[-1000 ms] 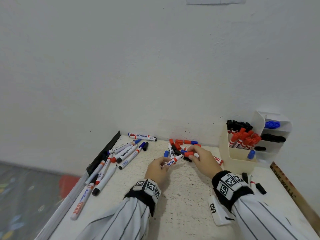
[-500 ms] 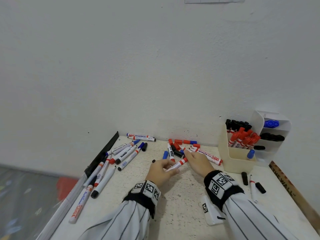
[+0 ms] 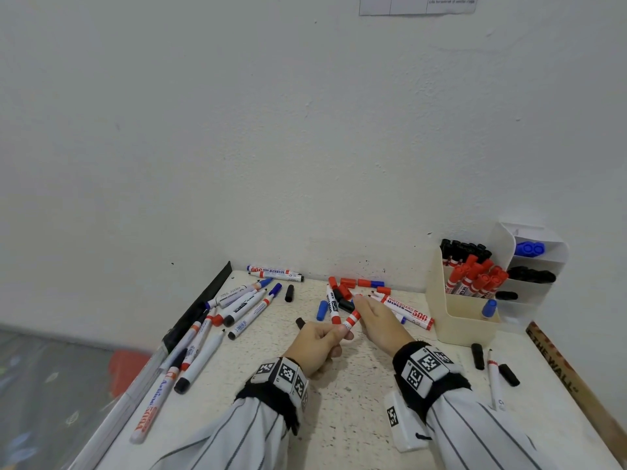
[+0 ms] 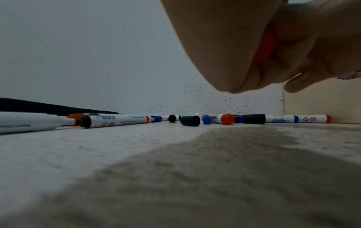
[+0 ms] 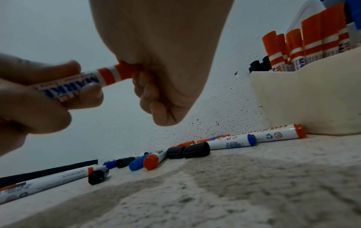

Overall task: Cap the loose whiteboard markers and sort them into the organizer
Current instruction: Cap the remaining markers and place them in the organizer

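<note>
My left hand (image 3: 341, 332) grips the white barrel of a red whiteboard marker (image 3: 351, 320) just above the table's middle. My right hand (image 3: 359, 301) meets it from the right. In the right wrist view its curled fingers (image 5: 148, 86) close round the red cap (image 5: 126, 71) sitting on the marker's end. The left wrist view shows only red (image 4: 263, 46) between fingers. The cream organizer (image 3: 464, 320) stands at the back right, with capped red and black markers upright in it. Its white tiered part (image 3: 529, 262) holds blue and black ones.
Several loose markers (image 3: 237, 310) lie at the left, near a black strip (image 3: 200, 307) along the table's edge. Loose red, black and blue caps (image 3: 346, 290) lie by the wall. A large marker (image 3: 407, 310) lies beside the organizer. Black caps (image 3: 477, 356) and a wooden ruler (image 3: 570, 378) lie at the right.
Both hands have drawn back from the cap pile toward me. The red cap in my right hand has gone onto the end of the marker that my left hand holds.
</note>
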The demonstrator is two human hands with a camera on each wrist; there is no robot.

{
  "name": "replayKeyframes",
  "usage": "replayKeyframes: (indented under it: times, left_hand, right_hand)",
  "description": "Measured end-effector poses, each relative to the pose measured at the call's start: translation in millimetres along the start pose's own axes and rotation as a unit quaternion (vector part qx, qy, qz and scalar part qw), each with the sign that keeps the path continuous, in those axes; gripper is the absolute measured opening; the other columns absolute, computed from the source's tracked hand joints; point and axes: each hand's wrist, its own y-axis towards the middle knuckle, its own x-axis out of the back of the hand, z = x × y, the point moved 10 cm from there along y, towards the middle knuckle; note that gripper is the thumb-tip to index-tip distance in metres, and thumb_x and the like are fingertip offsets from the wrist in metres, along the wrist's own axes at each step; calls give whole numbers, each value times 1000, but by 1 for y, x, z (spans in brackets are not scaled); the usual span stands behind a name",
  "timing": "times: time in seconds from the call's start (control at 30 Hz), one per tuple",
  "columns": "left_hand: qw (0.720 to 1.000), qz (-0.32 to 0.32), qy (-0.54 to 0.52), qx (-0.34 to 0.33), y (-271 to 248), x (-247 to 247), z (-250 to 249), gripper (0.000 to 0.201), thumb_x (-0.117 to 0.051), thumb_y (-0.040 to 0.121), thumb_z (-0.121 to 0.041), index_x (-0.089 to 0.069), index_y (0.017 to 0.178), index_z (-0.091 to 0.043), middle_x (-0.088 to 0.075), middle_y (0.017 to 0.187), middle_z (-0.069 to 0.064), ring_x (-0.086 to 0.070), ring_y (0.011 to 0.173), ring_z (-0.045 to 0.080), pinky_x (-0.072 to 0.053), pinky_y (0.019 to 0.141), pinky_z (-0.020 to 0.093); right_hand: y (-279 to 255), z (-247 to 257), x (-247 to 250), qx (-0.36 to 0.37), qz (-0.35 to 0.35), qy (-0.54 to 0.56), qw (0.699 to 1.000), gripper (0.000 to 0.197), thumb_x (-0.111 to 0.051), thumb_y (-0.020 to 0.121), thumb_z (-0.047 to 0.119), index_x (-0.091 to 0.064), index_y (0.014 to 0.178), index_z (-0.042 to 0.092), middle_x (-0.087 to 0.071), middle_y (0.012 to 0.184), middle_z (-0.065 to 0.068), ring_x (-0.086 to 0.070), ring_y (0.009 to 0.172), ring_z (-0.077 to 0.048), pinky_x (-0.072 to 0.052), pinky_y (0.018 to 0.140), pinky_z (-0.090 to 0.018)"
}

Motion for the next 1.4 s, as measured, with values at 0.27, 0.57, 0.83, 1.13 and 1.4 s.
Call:
replayKeyframes:
  times: [0.27, 0.57, 0.83, 1.13, 1.4]
  left_hand:
    - [1000, -25, 15, -6, 1, 3, -3, 25, -45, 97, -33, -64, 94, -17, -43, 52, -5, -29, 31, 4, -23, 34, 14]
    - [990, -95, 103, -10, -2, 16, -8, 34, -48, 94, -39, -67, 94, -11, -60, 78, 1, -48, 63, 11, -41, 63, 22]
    - [821, -293, 451, 193, -48, 127, -2, 38, -44, 94, -25, -44, 131, -18, -44, 135, 8, -43, 124, 23, -40, 100, 36]
    - [694, -245, 613, 288, -87, 163, 17, 40, -37, 96, -21, -41, 134, -10, -41, 138, 10, -38, 127, 26, -33, 103, 39]
    - [742, -279, 566, 226, -89, 164, 10, 42, -41, 96, -14, -33, 137, -13, -41, 138, 10, -49, 121, 24, -44, 95, 32]
  right_hand:
    - [1, 6, -2, 33, -24, -6, 999, 35, -32, 100, 35, -41, 70, 20, -36, 63, 6, -35, 59, -9, -29, 58, -22]
    - [8, -7, -3, 9, -60, -9, 998, 39, -32, 101, 33, -43, 66, 17, -38, 61, 2, -38, 58, -11, -33, 57, -24]
    - [16, -29, 0, -41, -91, 32, 995, 51, -31, 98, 43, -60, 88, 2, -43, 67, -6, -45, 68, -20, -41, 70, -32]
    - [17, -20, 1, -8, -127, -10, 992, 45, -32, 99, 39, -49, 72, 8, -37, 61, -4, -39, 63, -21, -32, 62, -32]
    - [19, -25, 2, -22, -130, -14, 991, 43, -32, 99, 40, -43, 66, 13, -37, 61, -4, -38, 61, -19, -30, 60, -31]
